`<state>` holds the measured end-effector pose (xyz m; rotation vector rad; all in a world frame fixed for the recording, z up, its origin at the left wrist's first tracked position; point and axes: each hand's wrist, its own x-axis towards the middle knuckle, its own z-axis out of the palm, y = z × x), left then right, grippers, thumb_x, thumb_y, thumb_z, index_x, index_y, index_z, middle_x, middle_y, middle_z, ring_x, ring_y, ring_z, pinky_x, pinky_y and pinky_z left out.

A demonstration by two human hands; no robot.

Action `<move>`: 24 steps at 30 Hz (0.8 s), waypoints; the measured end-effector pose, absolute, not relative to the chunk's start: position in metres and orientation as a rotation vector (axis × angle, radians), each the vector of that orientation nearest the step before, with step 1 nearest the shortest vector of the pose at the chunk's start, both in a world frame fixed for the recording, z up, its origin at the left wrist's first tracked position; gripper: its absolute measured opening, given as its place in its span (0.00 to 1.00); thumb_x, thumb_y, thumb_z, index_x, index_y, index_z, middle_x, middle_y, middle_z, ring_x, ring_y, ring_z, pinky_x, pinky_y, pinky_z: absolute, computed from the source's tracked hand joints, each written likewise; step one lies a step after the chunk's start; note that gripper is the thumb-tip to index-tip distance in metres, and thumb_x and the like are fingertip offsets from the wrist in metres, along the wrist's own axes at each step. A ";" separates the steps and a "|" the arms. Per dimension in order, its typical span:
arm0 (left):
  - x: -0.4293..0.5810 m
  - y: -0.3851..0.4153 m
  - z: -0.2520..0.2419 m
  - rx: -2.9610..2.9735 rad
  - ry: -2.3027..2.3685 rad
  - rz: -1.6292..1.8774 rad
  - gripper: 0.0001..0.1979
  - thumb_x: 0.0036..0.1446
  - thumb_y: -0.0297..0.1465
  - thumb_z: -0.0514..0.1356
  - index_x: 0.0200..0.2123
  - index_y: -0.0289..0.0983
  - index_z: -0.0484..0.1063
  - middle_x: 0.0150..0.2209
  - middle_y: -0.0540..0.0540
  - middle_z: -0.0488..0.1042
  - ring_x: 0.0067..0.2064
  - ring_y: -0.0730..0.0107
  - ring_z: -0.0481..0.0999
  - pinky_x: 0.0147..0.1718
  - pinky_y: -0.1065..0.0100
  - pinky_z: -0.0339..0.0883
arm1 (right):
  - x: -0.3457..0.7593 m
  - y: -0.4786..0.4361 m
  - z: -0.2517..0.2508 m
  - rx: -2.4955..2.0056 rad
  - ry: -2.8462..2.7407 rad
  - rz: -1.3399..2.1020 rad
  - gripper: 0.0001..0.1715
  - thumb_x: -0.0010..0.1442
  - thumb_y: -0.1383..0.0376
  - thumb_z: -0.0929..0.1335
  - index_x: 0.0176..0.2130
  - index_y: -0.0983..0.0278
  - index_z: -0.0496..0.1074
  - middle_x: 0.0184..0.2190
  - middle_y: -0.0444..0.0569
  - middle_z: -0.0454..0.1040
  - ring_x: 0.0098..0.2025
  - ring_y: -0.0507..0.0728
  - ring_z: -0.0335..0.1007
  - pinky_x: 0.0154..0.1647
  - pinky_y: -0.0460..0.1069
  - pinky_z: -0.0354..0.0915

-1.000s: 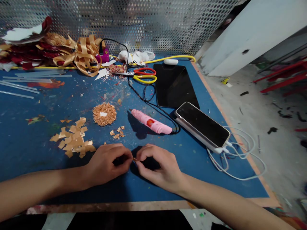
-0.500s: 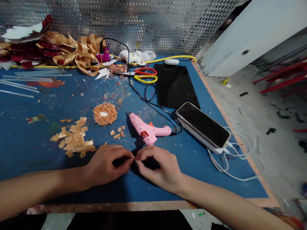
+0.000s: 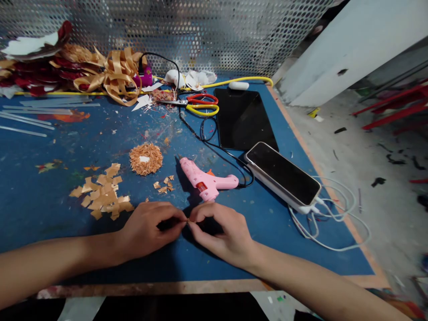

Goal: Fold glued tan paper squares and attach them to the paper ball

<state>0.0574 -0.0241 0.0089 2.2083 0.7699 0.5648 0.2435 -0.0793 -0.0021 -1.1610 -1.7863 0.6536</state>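
Note:
My left hand (image 3: 152,229) and my right hand (image 3: 222,234) meet fingertip to fingertip near the table's front edge. Between them, pinched from both sides, is a tiny piece of gold ribbon (image 3: 187,220), mostly hidden by the fingers. Left of my left hand lies a loose pile of gold ribbon squares (image 3: 106,194). Several small folded ribbon pieces (image 3: 163,185) rest just beyond the hands. Farther back sits a round tan ruffled rosette (image 3: 146,159) with a white centre. A pink glue gun (image 3: 207,178) lies on its side just beyond my right hand.
Scissors (image 3: 197,103) with red and yellow handles lie beside a black tablet (image 3: 245,118). A phone (image 3: 284,174) with white cables (image 3: 341,216) rests at the right. Clear glue sticks (image 3: 30,118) and a heap of gold ribbon (image 3: 122,76) stand along the back left.
Both hands keep almost the same place and pinch. The bit of ribbon between the fingertips shows slightly more. Nothing else has visibly moved.

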 end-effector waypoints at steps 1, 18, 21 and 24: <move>0.058 -0.024 0.009 2.199 0.776 0.561 0.04 0.57 0.26 0.59 0.33 0.36 0.74 0.28 0.51 0.77 0.29 0.76 0.76 0.30 0.76 0.66 | 0.244 -0.079 -0.002 -1.158 -1.784 0.652 0.10 0.54 0.73 0.68 0.33 0.60 0.64 0.28 0.42 0.74 0.29 0.50 0.72 0.32 0.44 0.68; 0.058 -0.023 0.014 1.964 0.886 0.539 0.04 0.53 0.26 0.58 0.29 0.36 0.74 0.25 0.52 0.74 0.25 0.79 0.70 0.25 0.78 0.64 | 0.256 -0.069 -0.001 -1.144 -1.681 0.507 0.12 0.54 0.75 0.67 0.38 0.60 0.65 0.36 0.48 0.74 0.42 0.55 0.73 0.45 0.54 0.70; 0.056 -0.018 0.020 2.002 0.884 0.594 0.04 0.52 0.24 0.58 0.29 0.36 0.73 0.24 0.53 0.73 0.24 0.80 0.69 0.25 0.79 0.63 | 0.263 -0.065 -0.003 -1.177 -1.609 0.487 0.13 0.55 0.75 0.67 0.38 0.60 0.65 0.36 0.47 0.72 0.40 0.54 0.72 0.44 0.54 0.69; 0.051 -0.007 0.031 2.121 0.885 0.713 0.05 0.52 0.23 0.58 0.27 0.36 0.71 0.24 0.54 0.72 0.24 0.81 0.69 0.25 0.79 0.62 | 0.270 -0.059 -0.006 -1.254 -1.540 0.439 0.12 0.55 0.74 0.67 0.38 0.59 0.65 0.34 0.45 0.70 0.37 0.54 0.70 0.40 0.53 0.68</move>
